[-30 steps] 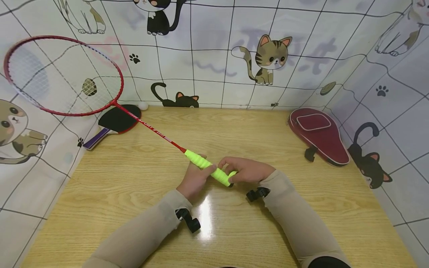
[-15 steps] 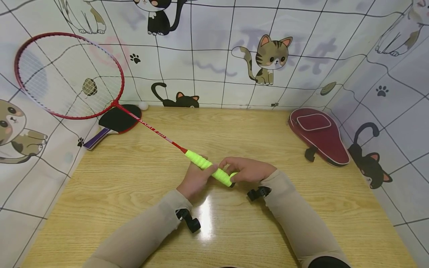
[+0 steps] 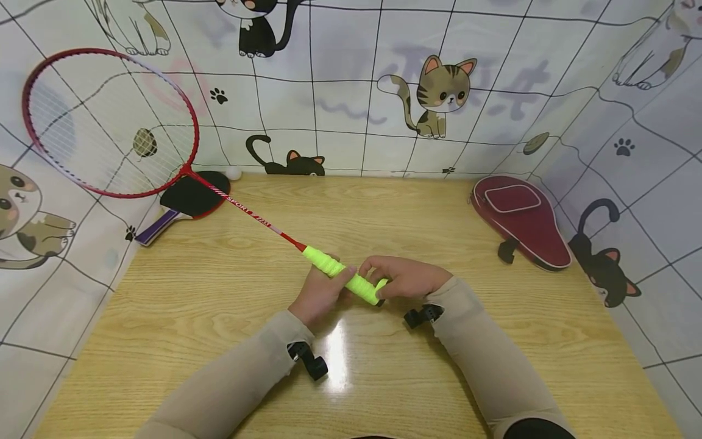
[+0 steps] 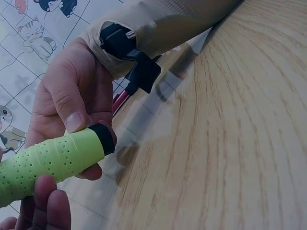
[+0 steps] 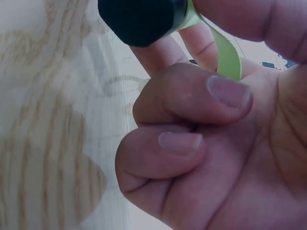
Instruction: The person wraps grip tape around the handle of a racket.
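Observation:
A red badminton racket (image 3: 255,215) slants across the head view, its strung head at upper left and its neon-yellow wrapped handle (image 3: 328,262) between the hands. My left hand (image 3: 317,296) holds the handle from below, thumb across it. Near the butt end, my right hand (image 3: 408,277) pinches a loose strip of overgrip tape (image 3: 381,283). That strip (image 5: 229,55) runs down past the fingers toward the palm in the right wrist view, beside the black butt cap (image 5: 139,21). The left wrist view shows perforated overgrip (image 4: 53,158) wound around the handle.
A black table tennis bat (image 3: 189,196) with a purple handle lies at the back left, partly behind the racket. Near it is a white ball (image 3: 233,173). A dark red bat case (image 3: 521,222) lies at the back right of the wooden table (image 3: 340,207).
The racket's head has shifted a little to the right and turned slightly, its upper rim rising. Both hands stay nearly in place; the tape loop by the right thumb has changed shape.

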Tool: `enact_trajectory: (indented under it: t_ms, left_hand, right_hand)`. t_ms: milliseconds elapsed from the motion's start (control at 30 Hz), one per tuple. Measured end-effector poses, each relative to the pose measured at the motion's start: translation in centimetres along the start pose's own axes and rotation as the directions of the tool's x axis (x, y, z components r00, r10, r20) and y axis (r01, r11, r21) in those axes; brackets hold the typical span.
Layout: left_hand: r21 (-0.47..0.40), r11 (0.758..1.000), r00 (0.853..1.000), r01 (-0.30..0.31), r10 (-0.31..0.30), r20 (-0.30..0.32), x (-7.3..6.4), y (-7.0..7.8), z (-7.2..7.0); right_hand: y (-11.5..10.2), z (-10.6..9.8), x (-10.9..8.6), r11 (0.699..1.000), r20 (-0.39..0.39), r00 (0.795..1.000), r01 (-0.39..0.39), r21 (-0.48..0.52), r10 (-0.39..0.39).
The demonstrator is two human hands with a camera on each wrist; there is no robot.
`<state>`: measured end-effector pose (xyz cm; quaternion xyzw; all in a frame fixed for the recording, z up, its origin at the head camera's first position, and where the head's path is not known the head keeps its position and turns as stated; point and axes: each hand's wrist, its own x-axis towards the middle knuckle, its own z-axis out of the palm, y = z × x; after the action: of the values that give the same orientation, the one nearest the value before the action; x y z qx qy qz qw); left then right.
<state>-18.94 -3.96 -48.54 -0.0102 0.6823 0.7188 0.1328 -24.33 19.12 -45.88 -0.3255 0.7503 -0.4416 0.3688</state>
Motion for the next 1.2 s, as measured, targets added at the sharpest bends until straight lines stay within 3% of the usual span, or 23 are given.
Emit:
enact_trajectory:
  t_ms: [600,800,1200]
  left_hand:
    - [-0.112,0.993,0.999,0.043,-0.044,-0.002,0.03,0.17,0.29]
    - [-0.089,0.996,0.999,0.023,-0.025,-0.021,-0.04,0.01,0.21]
    - [-0.078,0.996,0.999,0.035,-0.037,-0.033,0.10,0.02,0.04]
  right_hand:
    - [-0.15,-0.05,-0.11,0.999,-0.007,1.000,-0.024,-0.035,0.024]
    - [-0.23,0.11,-0.09,0.998,-0.031,0.999,-0.035,-0.045,0.034]
    - [-0.05,0.07,-0.01,1.000,0.019,1.000,0.005,0.015,-0.005]
